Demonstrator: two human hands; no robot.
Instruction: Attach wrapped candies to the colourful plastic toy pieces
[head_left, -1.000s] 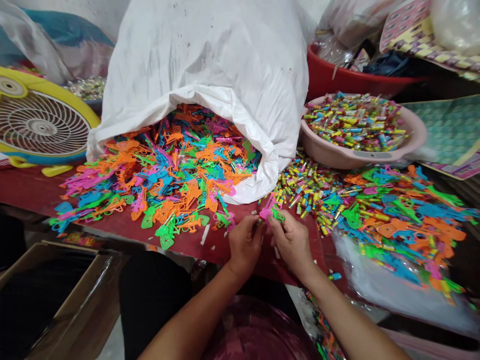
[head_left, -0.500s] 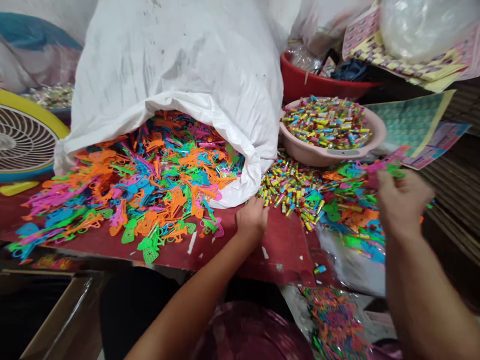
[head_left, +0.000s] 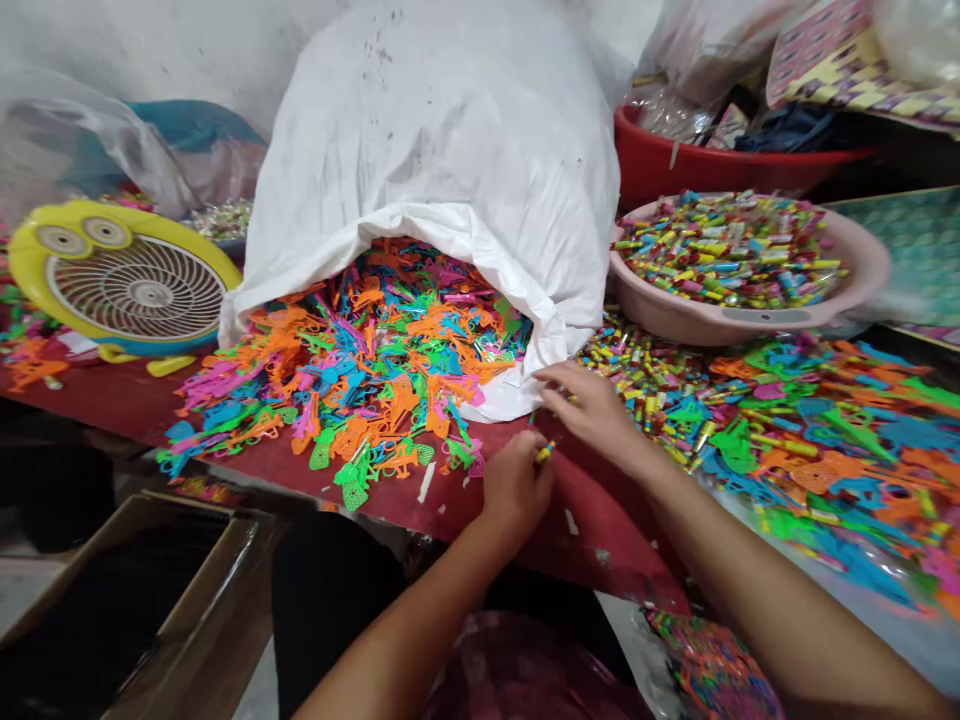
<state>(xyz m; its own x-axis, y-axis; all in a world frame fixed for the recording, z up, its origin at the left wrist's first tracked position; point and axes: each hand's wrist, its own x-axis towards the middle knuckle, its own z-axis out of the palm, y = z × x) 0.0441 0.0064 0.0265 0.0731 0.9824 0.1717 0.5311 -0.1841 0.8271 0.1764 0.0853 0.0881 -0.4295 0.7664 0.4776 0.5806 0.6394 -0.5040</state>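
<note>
Left of centre, plastic toys [head_left: 403, 398] in orange, green, blue and pink, some with mesh patterns, lay heaped at a white sack's [head_left: 450, 120] mouth and on the red desk [head_left: 600, 535]. Near mid-frame, the left hand [head_left: 517, 482] had its grip closed on a small yellow tube [head_left: 545, 452]. Just right, the right hand [head_left: 594, 408] curled its fingers near the sack's edge; whether its grip held anything could not be told.

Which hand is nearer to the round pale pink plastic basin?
Right: the right hand is in front and left of the basin; the left hand is farther left, nearer the person.
</note>
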